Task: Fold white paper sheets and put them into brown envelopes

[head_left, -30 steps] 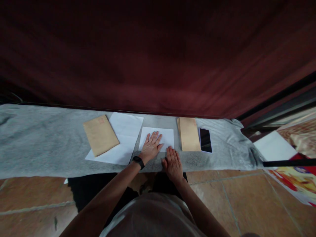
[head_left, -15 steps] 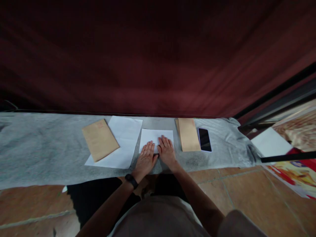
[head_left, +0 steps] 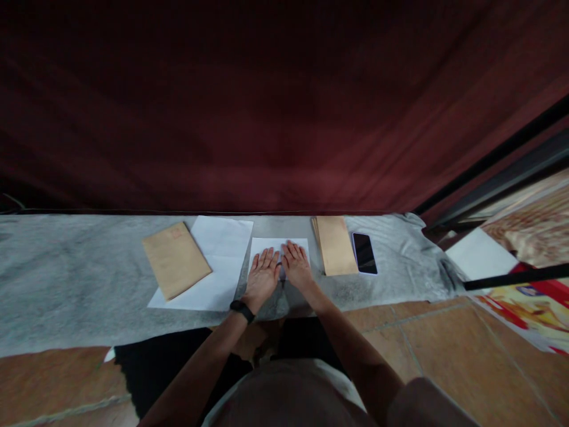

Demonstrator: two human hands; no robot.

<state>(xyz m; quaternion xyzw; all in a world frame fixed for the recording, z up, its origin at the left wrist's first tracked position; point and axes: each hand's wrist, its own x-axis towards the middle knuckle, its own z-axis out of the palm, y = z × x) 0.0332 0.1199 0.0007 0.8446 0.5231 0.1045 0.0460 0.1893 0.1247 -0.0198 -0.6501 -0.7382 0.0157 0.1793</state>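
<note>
A small white sheet of paper, perhaps folded, lies on the grey cloth in front of me. My left hand rests flat on its left part, fingers extended, a dark band on the wrist. Close beside it, my right hand presses flat on the right part with its fingers out. Both palms cover much of the lower half of the paper. To the left, a brown envelope lies partly over larger white paper. Several stacked brown envelopes are on the right.
A phone lies right of the envelope stack on the grey cloth. Dark red fabric rises behind the cloth's far edge. At the far right are a black bar and a colourful printed box.
My left hand has slid slightly up the small sheet, and both hands now lie at similar height on it. The view has shifted a little.
</note>
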